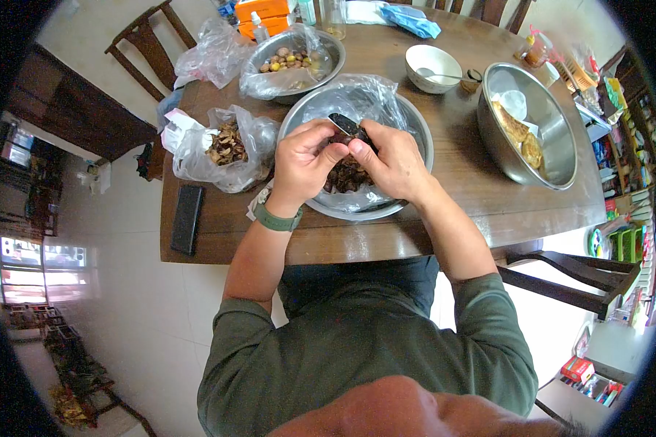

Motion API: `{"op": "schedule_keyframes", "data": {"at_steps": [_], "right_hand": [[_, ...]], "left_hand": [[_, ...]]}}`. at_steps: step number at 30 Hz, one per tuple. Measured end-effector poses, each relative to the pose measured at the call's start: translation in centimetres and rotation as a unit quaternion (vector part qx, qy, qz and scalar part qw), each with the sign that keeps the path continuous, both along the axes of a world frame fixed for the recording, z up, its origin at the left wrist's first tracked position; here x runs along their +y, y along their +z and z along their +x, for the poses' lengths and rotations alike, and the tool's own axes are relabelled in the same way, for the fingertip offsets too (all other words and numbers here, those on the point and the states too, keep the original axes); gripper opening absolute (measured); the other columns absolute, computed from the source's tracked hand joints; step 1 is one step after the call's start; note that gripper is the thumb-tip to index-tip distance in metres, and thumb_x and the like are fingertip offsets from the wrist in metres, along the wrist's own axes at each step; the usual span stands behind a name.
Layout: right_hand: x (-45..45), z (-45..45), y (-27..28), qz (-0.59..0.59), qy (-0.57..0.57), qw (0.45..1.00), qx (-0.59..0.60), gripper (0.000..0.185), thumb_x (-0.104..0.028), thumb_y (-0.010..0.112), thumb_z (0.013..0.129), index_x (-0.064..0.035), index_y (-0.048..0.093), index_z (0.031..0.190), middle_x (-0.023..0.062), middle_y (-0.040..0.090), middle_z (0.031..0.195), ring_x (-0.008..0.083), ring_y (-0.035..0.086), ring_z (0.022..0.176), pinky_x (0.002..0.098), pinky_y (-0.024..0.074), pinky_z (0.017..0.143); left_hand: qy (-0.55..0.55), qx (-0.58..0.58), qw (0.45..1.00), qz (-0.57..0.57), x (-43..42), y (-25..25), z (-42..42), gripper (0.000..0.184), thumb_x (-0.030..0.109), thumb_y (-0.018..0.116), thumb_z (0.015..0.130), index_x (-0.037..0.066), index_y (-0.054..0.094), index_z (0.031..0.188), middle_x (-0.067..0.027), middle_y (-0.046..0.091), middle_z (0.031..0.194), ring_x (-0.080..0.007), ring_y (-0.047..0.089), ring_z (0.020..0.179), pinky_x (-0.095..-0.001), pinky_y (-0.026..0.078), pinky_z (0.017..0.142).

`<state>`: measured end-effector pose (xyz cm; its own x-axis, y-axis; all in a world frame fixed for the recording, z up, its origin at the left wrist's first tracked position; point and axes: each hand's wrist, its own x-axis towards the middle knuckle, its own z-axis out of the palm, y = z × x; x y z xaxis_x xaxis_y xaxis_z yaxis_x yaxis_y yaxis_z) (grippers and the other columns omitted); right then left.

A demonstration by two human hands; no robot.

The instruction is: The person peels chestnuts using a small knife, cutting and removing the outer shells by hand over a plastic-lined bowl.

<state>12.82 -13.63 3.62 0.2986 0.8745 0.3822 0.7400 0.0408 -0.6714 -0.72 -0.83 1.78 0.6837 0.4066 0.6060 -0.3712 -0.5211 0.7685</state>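
Both my hands meet above a steel bowl (424,146) lined with clear plastic, their fingers closed together. Between them is a small black object with a shiny, pale edge (345,124); its exact kind cannot be made out. My left hand (307,159), with a green band on the wrist, grips it from the left. On the other side, the fingers of my right hand (397,162) close around its lower right part. Dark brown nut-like pieces (348,177) lie in the plastic below, partly hidden by my hands.
Left of the bowl, a plastic bag (189,162) holds brown shell-like pieces, near a black phone (187,220). Behind stands a steel basin (334,54) with round yellowish-brown nuts. A white bowl (431,58) with a spoon and a large steel bowl (561,146) stand rightward.
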Motion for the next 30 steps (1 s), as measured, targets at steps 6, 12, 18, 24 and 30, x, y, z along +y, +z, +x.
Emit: {"op": "schedule_keyframes", "data": {"at_steps": [6, 12, 18, 24, 30], "right_hand": [[0.3, 0.2, -0.6, -0.008, 0.031, 0.998, 0.046, 0.046, -0.046, 0.051, 0.094, -0.0018, 0.056, 0.083, 0.0242, 0.058, 0.068, 0.0455, 0.058, 0.069, 0.0495, 0.044, 0.06], [0.7, 0.2, -1.1, 0.017, 0.073, 0.991, 0.114, 0.046, -0.046, 0.05, 0.095, -0.0017, 0.055, 0.083, 0.0215, 0.059, 0.069, 0.0417, 0.059, 0.068, 0.0451, 0.0448, 0.061], [0.5, 0.4, -1.3, 0.046, 0.081, 0.99, 0.102, 0.042, -0.044, 0.054, 0.093, -0.0025, 0.056, 0.085, 0.0196, 0.061, 0.071, 0.0401, 0.06, 0.069, 0.0432, 0.0462, 0.062], [0.1, 0.2, -0.6, 0.023, 0.072, 0.994, 0.075, 0.042, -0.045, 0.056, 0.093, -0.0036, 0.058, 0.087, 0.0177, 0.063, 0.071, 0.0389, 0.063, 0.07, 0.0428, 0.0482, 0.064], [-0.2, -0.1, 0.4, -0.003, 0.078, 0.995, 0.065, 0.038, -0.044, 0.056, 0.093, -0.0059, 0.061, 0.088, 0.0162, 0.064, 0.071, 0.0376, 0.064, 0.07, 0.0425, 0.0487, 0.063]], "left_hand": [[0.015, -0.003, 1.0, -0.02, -0.6, 0.5, -0.2, 0.029, 0.02, 0.072, 0.087, -0.005, 0.066, 0.1, -0.0088, 0.066, 0.093, -0.0146, 0.062, 0.082, -0.026, 0.051, 0.072], [0.007, -0.046, 0.998, -0.031, -0.6, -0.4, 0.4, 0.03, 0.02, 0.071, 0.088, -0.005, 0.065, 0.104, -0.0078, 0.066, 0.092, -0.0135, 0.062, 0.082, -0.0255, 0.051, 0.072], [-0.044, -0.005, 0.994, -0.1, -0.9, -0.4, 0.0, 0.028, 0.019, 0.066, 0.092, -0.006, 0.063, 0.106, -0.0058, 0.066, 0.092, -0.0107, 0.061, 0.077, -0.0236, 0.051, 0.068], [-0.089, 0.057, 0.988, -0.115, -0.2, -0.1, -0.8, 0.026, 0.017, 0.065, 0.093, -0.007, 0.064, 0.105, -0.006, 0.066, 0.092, -0.0087, 0.062, 0.072, -0.0227, 0.052, 0.063], [-0.118, 0.089, 0.971, -0.186, 0.0, -0.4, -1.0, 0.028, 0.021, 0.064, 0.094, -0.006, 0.065, 0.103, -0.0052, 0.067, 0.087, -0.0083, 0.062, 0.068, -0.0215, 0.051, 0.06]]}}
